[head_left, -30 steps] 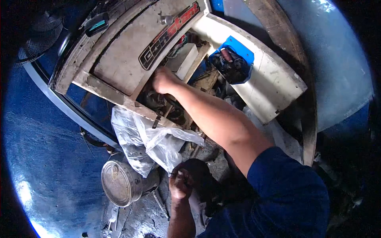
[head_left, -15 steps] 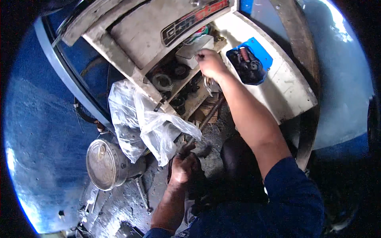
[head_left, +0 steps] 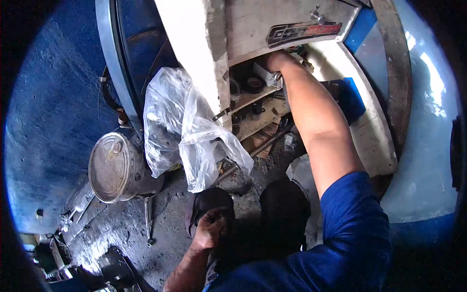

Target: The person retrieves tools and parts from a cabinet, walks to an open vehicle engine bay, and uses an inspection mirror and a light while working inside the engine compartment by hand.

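Reaching into the dim opening under the white panel (head_left: pixel 194 44), the right hand (head_left: pixel 276 62) is half hidden, so it cannot be told whether its fingers are closed on the small metal part (head_left: pixel 277 79) just beside them. The left hand (head_left: pixel 210 228) is seen clenched on the dark knee (head_left: pixel 209 204). Compared with half a second ago, the right hand is placed deeper under the panel.
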A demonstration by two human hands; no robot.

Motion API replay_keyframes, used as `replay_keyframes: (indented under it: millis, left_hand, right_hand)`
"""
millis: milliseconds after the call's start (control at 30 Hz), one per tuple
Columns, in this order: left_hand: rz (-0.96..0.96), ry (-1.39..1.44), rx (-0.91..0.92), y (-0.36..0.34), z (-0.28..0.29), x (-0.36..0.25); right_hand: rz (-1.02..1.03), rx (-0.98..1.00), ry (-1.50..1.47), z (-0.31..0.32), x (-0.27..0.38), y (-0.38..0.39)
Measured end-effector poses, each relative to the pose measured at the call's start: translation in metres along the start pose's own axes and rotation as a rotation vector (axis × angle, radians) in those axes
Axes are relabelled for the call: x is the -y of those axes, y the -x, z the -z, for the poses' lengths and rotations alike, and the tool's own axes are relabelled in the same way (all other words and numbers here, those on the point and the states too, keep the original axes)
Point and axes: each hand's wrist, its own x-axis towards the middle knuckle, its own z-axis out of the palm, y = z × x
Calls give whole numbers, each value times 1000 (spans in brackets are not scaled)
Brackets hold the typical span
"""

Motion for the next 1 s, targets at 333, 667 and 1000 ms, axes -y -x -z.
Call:
replay_keyframes:
  millis: [333,667,1000]
  left_hand:
    - [-158,-282,120,-27,12,9]
    - [-272,-369,141,-25,-5,9]
    - [-220,-239,238,-42,-34,-6]
  right_hand:
    - [-161,-161,-41,-8,-7,-1]
    - [-256,-573,-1718,-34,-19,43]
    - [164,-614,-2250,2,5,147]
